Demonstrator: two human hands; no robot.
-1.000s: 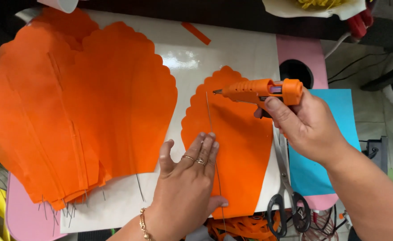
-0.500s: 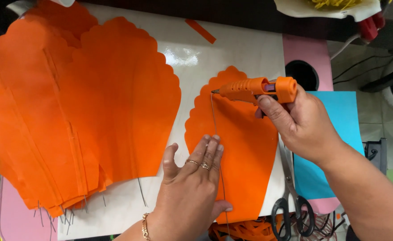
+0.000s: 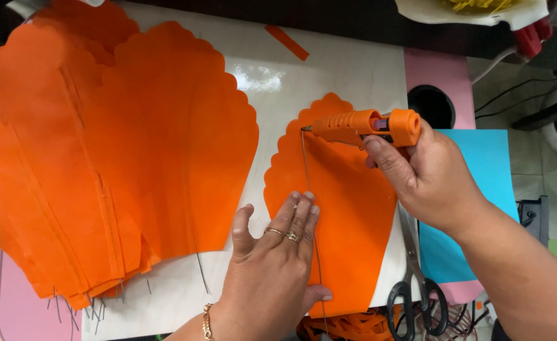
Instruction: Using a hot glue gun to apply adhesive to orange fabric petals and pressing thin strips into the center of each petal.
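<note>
We see a scalloped orange paper petal (image 3: 348, 215) lying flat on the glossy white desk (image 3: 329, 69), a thin wire (image 3: 308, 183) running down its middle. Our left hand (image 3: 272, 265) presses flat, fingers (image 3: 300, 211) together on the wire. Our right hand (image 3: 430, 177) wraps closed around an orange glue gun (image 3: 360, 126), nozzle at the wire's top.

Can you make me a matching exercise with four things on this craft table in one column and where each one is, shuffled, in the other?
Things:
1. orange glue gun
2. black-handled scissors
3. small orange scalloped paper petal
4. stack of large orange paper petals

Places:
A. pressed flat under the left hand
B. piled at the left of the white board
C. held in the right hand
D. by the blue sheet, below the right hand

Pairs: 1-C, 2-D, 3-A, 4-B
</note>
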